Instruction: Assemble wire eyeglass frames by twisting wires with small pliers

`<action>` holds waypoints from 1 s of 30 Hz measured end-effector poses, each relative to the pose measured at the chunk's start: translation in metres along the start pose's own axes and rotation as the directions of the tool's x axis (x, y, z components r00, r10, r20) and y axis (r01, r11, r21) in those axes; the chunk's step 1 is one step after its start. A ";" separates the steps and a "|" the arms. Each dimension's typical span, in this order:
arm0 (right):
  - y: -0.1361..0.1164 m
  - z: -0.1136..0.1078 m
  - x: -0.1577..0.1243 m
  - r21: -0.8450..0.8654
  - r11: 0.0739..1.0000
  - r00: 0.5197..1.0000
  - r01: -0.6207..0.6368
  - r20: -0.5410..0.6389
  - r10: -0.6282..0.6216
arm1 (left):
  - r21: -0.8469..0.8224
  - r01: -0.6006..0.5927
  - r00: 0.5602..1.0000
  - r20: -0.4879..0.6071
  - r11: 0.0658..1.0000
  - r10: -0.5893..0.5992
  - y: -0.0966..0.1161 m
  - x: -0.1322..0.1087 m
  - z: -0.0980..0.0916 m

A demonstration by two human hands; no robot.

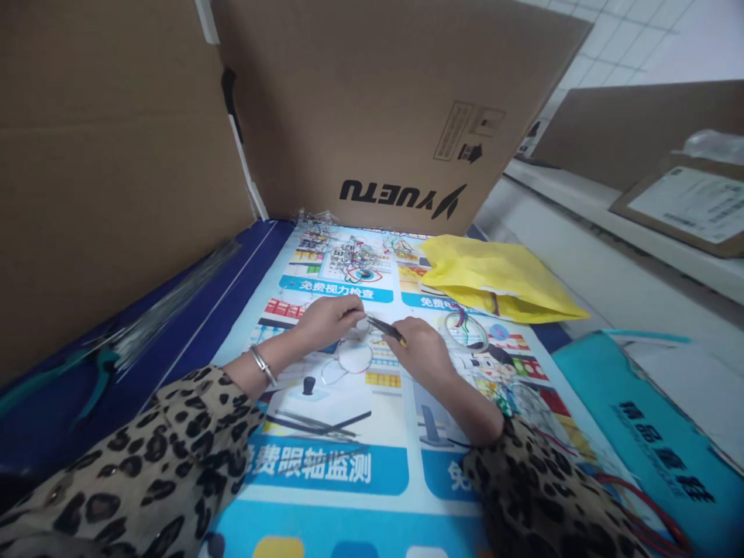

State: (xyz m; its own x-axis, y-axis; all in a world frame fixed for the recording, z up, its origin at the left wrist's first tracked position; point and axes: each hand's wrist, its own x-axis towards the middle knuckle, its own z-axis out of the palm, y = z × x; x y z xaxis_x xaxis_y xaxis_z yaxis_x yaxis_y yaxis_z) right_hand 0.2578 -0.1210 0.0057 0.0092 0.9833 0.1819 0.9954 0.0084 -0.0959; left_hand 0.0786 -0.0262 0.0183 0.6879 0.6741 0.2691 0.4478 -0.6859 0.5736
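A person in leopard-print sleeves works over a printed sheet (442, 523) of white and blue panels, spread on a navy surface (191, 364). At the centre, the left hand (331, 319) pinches the top of a thin wire loop (356, 358); the right hand (424, 349) is closed around small pliers (384, 328), their tips near the left fingers. Clockwise from the hands: at twelve, tangled wire (354, 252) before a tall brown carton (384, 116); at two, a yellow bag (503, 279), with a ledge (573, 194) and pale tiled wall (616, 39) beyond; at four, a teal box (633, 411); at nine, straight wires (180, 298) beside a teal-handled tool (103, 376).
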 end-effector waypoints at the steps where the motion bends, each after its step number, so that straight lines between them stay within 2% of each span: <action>1: -0.001 0.000 0.000 -0.005 1.000 1.000 -0.013 0.013 0.013 | -0.005 0.002 1.000 0.006 1.000 -0.002 0.000 0.000 0.000; 5: -0.003 0.000 -0.001 -0.026 0.998 0.996 -0.051 0.076 0.053 | -0.038 -0.017 0.999 0.048 0.999 0.019 -0.001 0.000 -0.001; 10: -0.001 0.001 -0.002 -0.056 0.997 0.996 -0.054 0.065 0.057 | -0.071 -0.072 0.994 0.079 0.995 0.077 -0.008 0.001 -0.005; 14: 0.000 0.003 -0.003 -0.088 0.994 0.998 -0.060 0.030 0.063 | 0.057 -0.101 0.994 0.049 0.993 0.099 -0.018 0.000 -0.005; 17: 0.001 0.005 -0.004 -0.104 0.994 0.999 -0.040 -0.001 0.040 | 0.154 -0.135 0.990 0.068 0.979 0.126 -0.024 -0.002 -0.003; 21: 0.001 0.006 -0.004 -0.111 0.994 1.000 -0.010 -0.023 0.007 | 0.200 -0.180 0.980 0.117 0.963 0.159 -0.025 -0.002 -0.001; 26: 0.000 0.004 -0.004 -0.119 0.993 1.000 0.005 -0.004 -0.005 | 0.215 -0.159 0.984 0.120 0.964 0.135 -0.023 -0.001 0.000; 30: -0.001 0.004 -0.004 -0.126 0.992 1.000 0.012 -0.002 -0.013 | 0.264 -0.204 0.976 0.135 0.943 0.173 -0.025 -0.002 0.003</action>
State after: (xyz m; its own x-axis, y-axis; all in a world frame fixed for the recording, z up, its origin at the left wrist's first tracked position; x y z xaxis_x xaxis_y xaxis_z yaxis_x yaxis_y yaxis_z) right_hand 0.2564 -0.1241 0.0016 -0.0032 0.9828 0.1848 0.9995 -0.0025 0.0308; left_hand 0.0684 -0.0113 0.0012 0.8258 0.5021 0.2568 0.4330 -0.8563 0.2816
